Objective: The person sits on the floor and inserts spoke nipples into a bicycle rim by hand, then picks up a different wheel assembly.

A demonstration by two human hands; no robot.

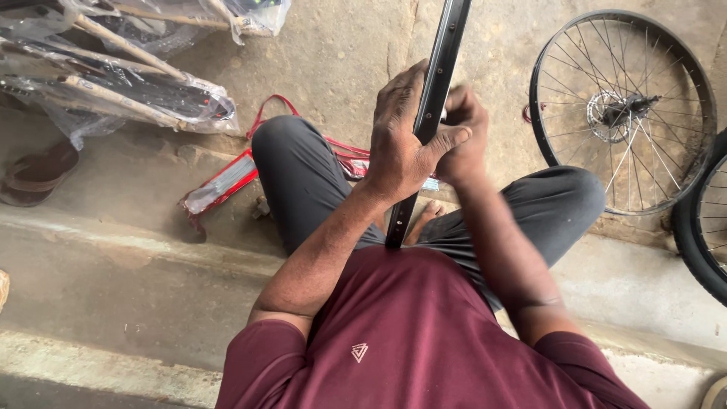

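Note:
A black bicycle rim (443,53) stands edge-on in front of me, running from the top of the view down to my chest. My left hand (401,140) grips it from the left, thumb laid across its near face. My right hand (463,136) is closed against the rim's right side, level with the left hand; its fingertips are hidden. I sit cross-legged in dark trousers and a maroon shirt, a bare foot (429,216) showing under the rim.
A spoked wheel with a disc hub (621,110) lies on the concrete at right, a black tyre (700,227) beside it. Plastic-wrapped bicycle parts (113,76) lie top left, a red-trimmed packet (223,182) by my left knee, a brown sandal (38,174) far left.

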